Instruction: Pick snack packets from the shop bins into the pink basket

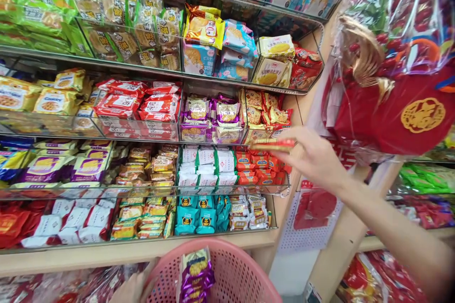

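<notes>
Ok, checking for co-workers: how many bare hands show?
2: right hand holding a flat red packet by the shelves; left hand at the pink plastic basket, partly cropped.

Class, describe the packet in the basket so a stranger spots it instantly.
Below the snack shelves, at the bottom edge, sits a pink basket. The single packet inside is purple with yellow biscuits pictured, unlike the red wrappers nearby.

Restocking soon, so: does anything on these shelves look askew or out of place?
Yes, mildly. On the upper shelf, the orange pack and blue packs lie tumbled at angles over their compartment, unlike the neat white packs lower down. Nothing looks spilled or torn.
</notes>
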Motion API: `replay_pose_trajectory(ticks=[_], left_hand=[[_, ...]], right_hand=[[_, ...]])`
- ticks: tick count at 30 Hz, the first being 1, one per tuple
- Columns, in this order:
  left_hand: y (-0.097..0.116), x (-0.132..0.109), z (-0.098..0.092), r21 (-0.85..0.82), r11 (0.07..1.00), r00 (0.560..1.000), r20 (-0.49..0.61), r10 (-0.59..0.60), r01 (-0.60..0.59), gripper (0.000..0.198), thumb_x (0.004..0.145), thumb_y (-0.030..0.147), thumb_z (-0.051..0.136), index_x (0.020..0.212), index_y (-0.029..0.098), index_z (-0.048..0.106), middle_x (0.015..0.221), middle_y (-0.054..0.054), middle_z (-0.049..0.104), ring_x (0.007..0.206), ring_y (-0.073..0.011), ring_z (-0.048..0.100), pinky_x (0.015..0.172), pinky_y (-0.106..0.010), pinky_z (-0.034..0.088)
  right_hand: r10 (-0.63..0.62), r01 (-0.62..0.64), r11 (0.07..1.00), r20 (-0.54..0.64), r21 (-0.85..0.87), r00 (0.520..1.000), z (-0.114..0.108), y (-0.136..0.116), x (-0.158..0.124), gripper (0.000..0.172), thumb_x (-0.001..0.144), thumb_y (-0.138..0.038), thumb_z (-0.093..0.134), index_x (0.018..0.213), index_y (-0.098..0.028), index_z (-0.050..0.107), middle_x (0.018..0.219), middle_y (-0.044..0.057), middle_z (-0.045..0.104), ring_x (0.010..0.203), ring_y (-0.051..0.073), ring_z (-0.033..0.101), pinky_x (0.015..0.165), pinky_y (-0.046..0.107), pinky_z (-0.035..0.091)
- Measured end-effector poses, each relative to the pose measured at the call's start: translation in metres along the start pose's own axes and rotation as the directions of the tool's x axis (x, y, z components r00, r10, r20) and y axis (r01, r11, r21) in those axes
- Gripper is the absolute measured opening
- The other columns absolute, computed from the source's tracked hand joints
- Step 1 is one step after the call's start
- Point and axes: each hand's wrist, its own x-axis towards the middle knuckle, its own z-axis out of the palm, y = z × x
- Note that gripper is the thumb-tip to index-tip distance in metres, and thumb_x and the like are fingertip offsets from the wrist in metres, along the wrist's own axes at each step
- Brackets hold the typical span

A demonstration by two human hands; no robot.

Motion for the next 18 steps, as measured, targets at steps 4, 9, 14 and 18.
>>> replay_pose_trajectory(ticks=[4, 9, 14, 18], left_hand=[[0.007, -0.005, -0.012, 0.008, 0.998, 0.995, 0.081, 0.060, -0.061, 0.051, 0.089, 0.035, 0.025, 0.134, 0.027, 0.047, 0.109, -0.008, 0.070, 0.105, -0.0243, 0.063, 0.091, -0.034, 0.047], [0.018, -0.009, -0.026, 0.064, 0.996, 0.989, 0.135, 0.057, -0.066, 0.055, 0.091, 0.035, 0.021, 0.140, 0.016, 0.038, 0.104, -0.014, 0.070, 0.102, -0.0267, 0.063, 0.089, -0.037, 0.046], [0.020, -0.011, -0.027, 0.093, 0.994, 0.984, 0.173, 0.043, -0.060, 0.055, 0.092, 0.036, 0.020, 0.142, 0.015, 0.033, 0.108, -0.015, 0.068, 0.105, -0.0251, 0.062, 0.090, -0.036, 0.045], [0.021, -0.014, -0.028, 0.117, 0.991, 0.986, 0.161, 0.043, -0.063, 0.055, 0.093, 0.036, 0.020, 0.143, 0.015, 0.031, 0.109, -0.015, 0.068, 0.103, -0.0250, 0.063, 0.089, -0.037, 0.046]], right_hand=[[-0.013, -0.051, 0.971, 0.264, 0.235, 0.964, 0.031, -0.055, -0.067, 0.015, 0.086, -0.030, 0.054, 0.099, -0.024, 0.057, 0.101, 0.006, 0.064, 0.101, 0.022, 0.056, 0.088, 0.040, 0.043], [-0.081, -0.248, 0.854, 0.587, 0.458, 0.806, 0.079, -0.107, -0.129, 0.008, 0.083, -0.023, 0.057, 0.091, -0.022, 0.055, 0.097, 0.002, 0.063, 0.095, 0.017, 0.055, 0.084, 0.032, 0.042], [0.016, -0.600, 0.648, 0.780, 0.469, 0.626, 0.125, -0.141, -0.170, 0.014, 0.075, -0.027, 0.063, 0.086, -0.022, 0.055, 0.087, -0.002, 0.062, 0.081, 0.015, 0.055, 0.070, 0.025, 0.038], [0.118, -0.852, 0.316, 0.874, 0.417, 0.471, 0.161, -0.158, -0.200, 0.020, 0.064, -0.025, 0.068, 0.075, -0.019, 0.053, 0.071, -0.006, 0.056, 0.066, 0.010, 0.048, 0.060, 0.022, 0.033]])
